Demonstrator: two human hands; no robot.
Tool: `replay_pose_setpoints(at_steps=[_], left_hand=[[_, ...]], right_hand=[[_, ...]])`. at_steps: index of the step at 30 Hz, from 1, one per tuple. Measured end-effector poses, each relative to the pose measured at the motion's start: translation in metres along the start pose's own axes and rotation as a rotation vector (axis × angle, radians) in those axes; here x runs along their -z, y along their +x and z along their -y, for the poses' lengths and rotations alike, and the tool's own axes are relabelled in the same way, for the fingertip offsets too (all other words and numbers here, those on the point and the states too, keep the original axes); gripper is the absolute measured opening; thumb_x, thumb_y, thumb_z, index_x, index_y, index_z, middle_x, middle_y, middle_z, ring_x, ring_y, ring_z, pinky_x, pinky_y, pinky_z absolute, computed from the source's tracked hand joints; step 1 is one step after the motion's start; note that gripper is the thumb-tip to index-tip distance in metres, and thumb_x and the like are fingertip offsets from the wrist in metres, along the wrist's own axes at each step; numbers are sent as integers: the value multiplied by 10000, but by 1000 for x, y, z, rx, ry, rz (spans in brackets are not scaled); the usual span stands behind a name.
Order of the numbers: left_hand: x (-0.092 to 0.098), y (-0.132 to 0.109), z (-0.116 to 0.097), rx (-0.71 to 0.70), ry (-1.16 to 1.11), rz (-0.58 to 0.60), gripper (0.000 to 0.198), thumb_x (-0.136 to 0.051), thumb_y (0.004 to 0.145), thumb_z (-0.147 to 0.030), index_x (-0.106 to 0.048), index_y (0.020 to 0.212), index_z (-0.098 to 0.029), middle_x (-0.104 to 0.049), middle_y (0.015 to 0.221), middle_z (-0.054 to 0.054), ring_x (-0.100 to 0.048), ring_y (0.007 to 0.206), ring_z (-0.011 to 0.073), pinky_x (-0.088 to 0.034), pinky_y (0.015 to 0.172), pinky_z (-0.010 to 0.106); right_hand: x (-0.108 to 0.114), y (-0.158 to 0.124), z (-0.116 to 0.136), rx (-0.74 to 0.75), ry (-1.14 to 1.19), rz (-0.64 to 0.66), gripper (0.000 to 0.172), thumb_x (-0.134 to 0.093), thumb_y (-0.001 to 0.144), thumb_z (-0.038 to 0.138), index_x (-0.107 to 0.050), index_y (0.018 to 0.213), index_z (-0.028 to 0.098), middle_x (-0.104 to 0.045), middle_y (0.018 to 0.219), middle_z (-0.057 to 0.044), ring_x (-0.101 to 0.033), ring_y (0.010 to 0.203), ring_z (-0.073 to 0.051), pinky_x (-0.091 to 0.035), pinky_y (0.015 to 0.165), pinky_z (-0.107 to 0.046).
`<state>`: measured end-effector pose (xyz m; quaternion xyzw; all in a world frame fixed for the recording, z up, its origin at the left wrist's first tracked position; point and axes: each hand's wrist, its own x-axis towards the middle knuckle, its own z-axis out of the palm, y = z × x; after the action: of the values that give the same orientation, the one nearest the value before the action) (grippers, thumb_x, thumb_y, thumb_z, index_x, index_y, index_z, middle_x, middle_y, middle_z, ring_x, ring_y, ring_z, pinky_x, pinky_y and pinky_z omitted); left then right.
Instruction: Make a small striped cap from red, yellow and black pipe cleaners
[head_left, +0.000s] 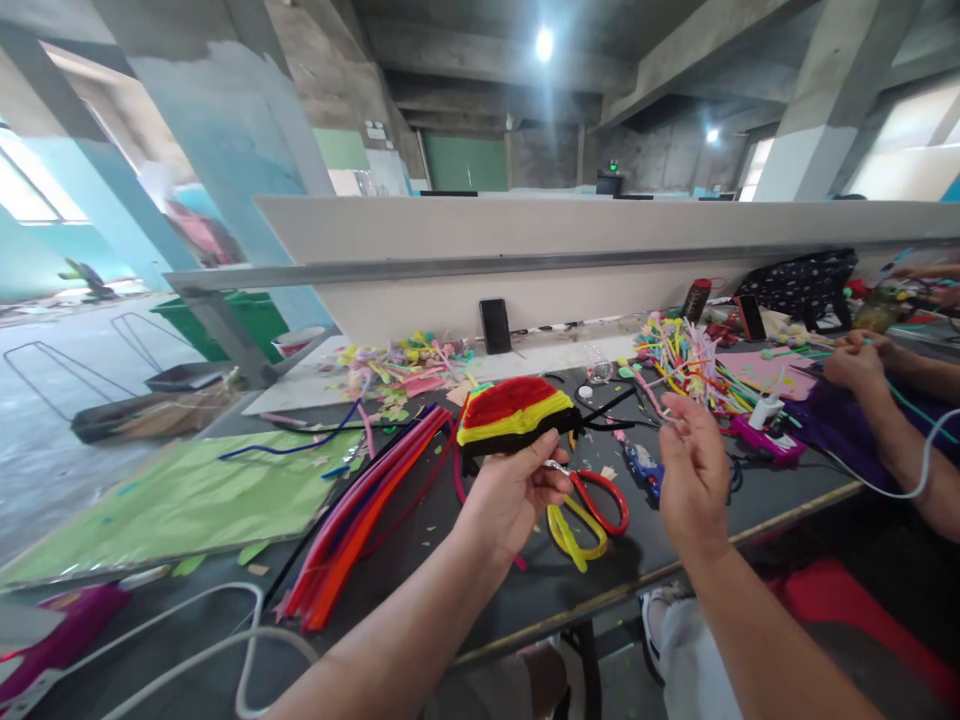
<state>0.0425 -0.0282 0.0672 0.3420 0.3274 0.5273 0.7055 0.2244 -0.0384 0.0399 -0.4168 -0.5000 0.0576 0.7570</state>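
Observation:
My left hand (521, 485) is closed on a dome-shaped piece of fuzzy pipe cleaners (517, 410) with red, yellow and black bands. Black stems (611, 410) stick out from its right end. Just below those fingers are scissors (604, 500) with a red handle; whether the hand touches them I cannot tell. A yellow fuzzy loop (577, 540) lies beside the handle. My right hand (694, 470) is raised to the right, apart from the banded piece. Its fingertips are pinched together, and anything between them is too small to name.
Left of my hands lies a bundle of red, orange and purple pipe cleaners (367, 520) beside a green sheet (195, 500). A phone (495, 326) leans at the back. Colourful stems (679, 350) are heaped at right, near another person's hands (859, 365). A white cable (251, 600) crosses the front left.

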Motion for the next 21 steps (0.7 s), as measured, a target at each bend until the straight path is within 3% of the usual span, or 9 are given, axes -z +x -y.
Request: replay_pose_setpoints(at_steps=[4,9,13,15,18,21], left_hand=[[-1,0,5,34,53,29,264,-775,663,-307,-610,729,-112,-628,636,14,-559,403,85,-404,322,166],[-3,-1,6,119,68,52,266,-778,651,-316,-619,712,-112,-635,627,21,-541,381,81,-396,320,174],[-4,-2,4,151,46,47,244,-772,656,-295,-627,730,-114,-625,595,13,-530,367,84,-389,311,176],[-5,-3,2,171,35,44,225,-768,661,-275,-624,729,-116,-617,587,9,-523,365,81,-392,314,175],[-5,-4,-6,209,7,35,221,-757,681,-271,-596,675,-121,-596,579,6,-500,363,62,-368,307,157],[1,-8,-24,210,-31,27,271,-732,721,-309,-552,626,-129,-559,562,-4,-449,351,36,-328,292,135]], right_hand=[[-1,1,7,316,-365,250,321,-498,879,219,-620,1171,270,-571,1262,-66,-481,1186,-247,-327,1033,-465],[-6,5,10,372,-505,244,315,-498,873,230,-636,1151,282,-573,1274,-41,-458,1191,-263,-301,1036,-468],[-2,2,15,422,-444,261,341,-534,837,202,-595,1166,266,-638,1111,-54,-504,1101,-260,-345,994,-462],[-1,-1,17,485,-380,217,417,-563,804,188,-536,1216,253,-635,1058,-65,-521,1061,-263,-369,968,-476],[-2,-3,14,562,-272,30,543,-578,783,200,-432,1302,262,-561,1150,-92,-505,1105,-283,-373,969,-519],[-5,0,4,440,-214,-76,533,-542,817,225,-387,1327,248,-473,1257,-121,-465,1184,-284,-353,1001,-528]])
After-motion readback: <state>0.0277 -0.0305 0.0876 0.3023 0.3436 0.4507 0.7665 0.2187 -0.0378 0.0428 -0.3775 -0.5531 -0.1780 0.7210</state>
